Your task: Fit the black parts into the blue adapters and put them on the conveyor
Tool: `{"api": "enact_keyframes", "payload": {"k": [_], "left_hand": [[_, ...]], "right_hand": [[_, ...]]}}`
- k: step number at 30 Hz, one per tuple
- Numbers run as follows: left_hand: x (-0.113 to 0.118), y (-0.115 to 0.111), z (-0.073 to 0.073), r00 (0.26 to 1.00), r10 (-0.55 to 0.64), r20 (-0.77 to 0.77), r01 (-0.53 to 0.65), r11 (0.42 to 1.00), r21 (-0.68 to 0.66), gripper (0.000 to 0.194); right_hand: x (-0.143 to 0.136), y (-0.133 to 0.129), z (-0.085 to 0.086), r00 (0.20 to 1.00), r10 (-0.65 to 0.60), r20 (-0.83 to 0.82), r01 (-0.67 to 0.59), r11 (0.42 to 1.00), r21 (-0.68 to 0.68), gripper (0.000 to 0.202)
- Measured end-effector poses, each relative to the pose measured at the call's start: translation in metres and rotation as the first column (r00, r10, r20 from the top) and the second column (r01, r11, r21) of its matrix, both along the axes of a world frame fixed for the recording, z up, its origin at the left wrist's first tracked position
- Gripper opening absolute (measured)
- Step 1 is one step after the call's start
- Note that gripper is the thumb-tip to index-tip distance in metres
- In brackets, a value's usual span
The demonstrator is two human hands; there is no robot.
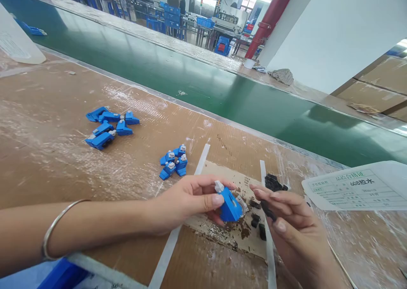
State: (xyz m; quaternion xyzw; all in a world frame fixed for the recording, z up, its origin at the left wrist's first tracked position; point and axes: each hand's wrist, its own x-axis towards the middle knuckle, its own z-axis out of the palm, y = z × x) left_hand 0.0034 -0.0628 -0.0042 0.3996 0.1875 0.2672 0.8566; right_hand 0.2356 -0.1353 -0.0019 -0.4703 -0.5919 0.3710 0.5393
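Between the thumb and fingers of my left hand (197, 200) is a blue plastic part (230, 206) with a light grey knob on top. My right hand (292, 221) pinches a small black plastic piece (267, 210), a short gap to the right of the blue part. Beneath both hands lies a stained cardboard sheet (219, 172), with several small black pieces (255, 220) on it. A heap of black pieces (274, 183) sits just beyond my right fingertips. Left of the sheet stands a small cluster of blue parts (174, 161) with grey knobs.
Farther left lies another group of blue parts (110, 127). A labelled white bottle (356, 185) is at the right, and another white bottle (19, 38) at the far left. A green conveyor belt (190, 85) runs behind the table. A blue bin (63, 274) shows at lower left.
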Motion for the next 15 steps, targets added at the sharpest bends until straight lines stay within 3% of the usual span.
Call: {"api": "enact_keyframes", "payload": {"k": [6,15], "left_hand": [[0.004,-0.019,-0.003,0.992,-0.086,0.097,0.100,0.984,-0.151,0.063],[0.004,-0.022,-0.005,0.988,-0.077,0.134,0.101,0.978,-0.184,0.064]], "right_hand": [[-0.008,-0.008,0.001,0.993,0.091,0.079,-0.083,0.992,-0.094,0.029],[-0.030,-0.010,0.004,0.989,0.110,-0.103,-0.115,0.992,-0.045,0.017]]}}
